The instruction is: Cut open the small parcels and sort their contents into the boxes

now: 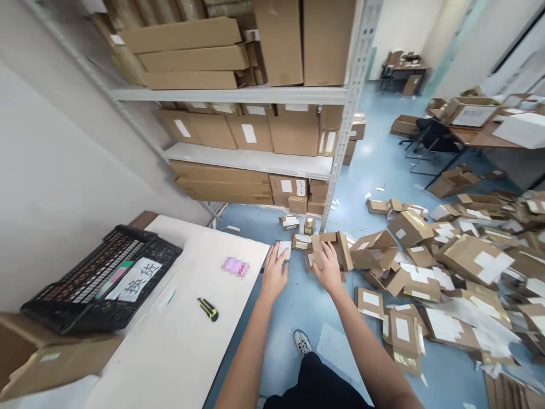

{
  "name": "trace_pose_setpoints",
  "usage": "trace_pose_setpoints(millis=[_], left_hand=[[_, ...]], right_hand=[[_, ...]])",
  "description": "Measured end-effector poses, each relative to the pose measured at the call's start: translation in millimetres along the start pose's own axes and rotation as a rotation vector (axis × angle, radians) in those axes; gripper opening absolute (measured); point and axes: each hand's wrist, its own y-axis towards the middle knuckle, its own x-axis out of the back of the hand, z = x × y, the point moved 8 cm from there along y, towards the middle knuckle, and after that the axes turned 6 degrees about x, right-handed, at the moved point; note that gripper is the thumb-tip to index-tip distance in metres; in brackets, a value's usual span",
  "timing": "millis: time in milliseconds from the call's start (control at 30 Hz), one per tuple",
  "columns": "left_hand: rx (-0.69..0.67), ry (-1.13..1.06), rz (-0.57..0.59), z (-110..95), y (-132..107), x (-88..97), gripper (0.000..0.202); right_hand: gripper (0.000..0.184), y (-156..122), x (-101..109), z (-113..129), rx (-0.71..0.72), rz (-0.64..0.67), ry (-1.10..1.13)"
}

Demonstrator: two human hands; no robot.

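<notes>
My left hand [275, 275] is beyond the table's right edge, its fingers around a small white-topped box [284, 250]. To its right, my right hand [327, 268] grips the near-left side of an open brown cardboard box [344, 250]. Part of that box is covered by the fingers. On the white table [183, 346] lies a black and yellow utility knife [208, 309], apart from both hands. Farther back on the tabletop is a pink and purple item [235, 266], too blurred to make out.
A black plastic crate [106, 278] with a handwritten label stands at the table's left, beside a cardboard box [51, 363]. Metal shelving [255, 95] with cartons rises ahead. Opened cardboard boxes [472, 258] are heaped across the blue floor on the right.
</notes>
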Motion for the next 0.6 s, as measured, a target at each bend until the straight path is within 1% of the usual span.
trace_pose_setpoints(millis=[100,167,233,300,367,433,533,600], left_hand=[[0.076,0.049,-0.112,22.6,-23.9,39.0,0.061],[0.134,0.096,-0.179,38.1,-46.8,66.8,0.061],[0.197,0.155,-0.236,54.2,-75.8,97.0,0.062],[0.273,0.208,-0.3,70.9,-111.7,131.2,0.063],[0.357,0.245,-0.377,86.6,-154.9,168.3,0.061],[0.442,0.278,-0.459,99.5,-204.6,205.0,0.058],[0.569,0.339,-0.574,112.8,-288.2,252.2,0.057],[0.644,0.375,-0.641,117.3,-347.3,276.6,0.056]], right_hand=[[0.041,15.7,-30.1,43.0,0.12,0.026,0.105],[0.041,23.6,-51.5,75.4,0.204,0.056,0.163],[0.043,27.6,-73.8,111.6,0.276,0.1,0.219],[0.045,26.4,-94.9,152.5,0.344,0.146,0.277],[0.047,18.4,-112.9,198.2,0.42,0.195,0.335],[0.05,3.4,-126.7,247.1,0.503,0.246,0.388],[0.053,-31.0,-139.6,321.9,0.616,0.321,0.445],[0.054,-61.2,-143.9,372.7,0.693,0.368,0.479]])
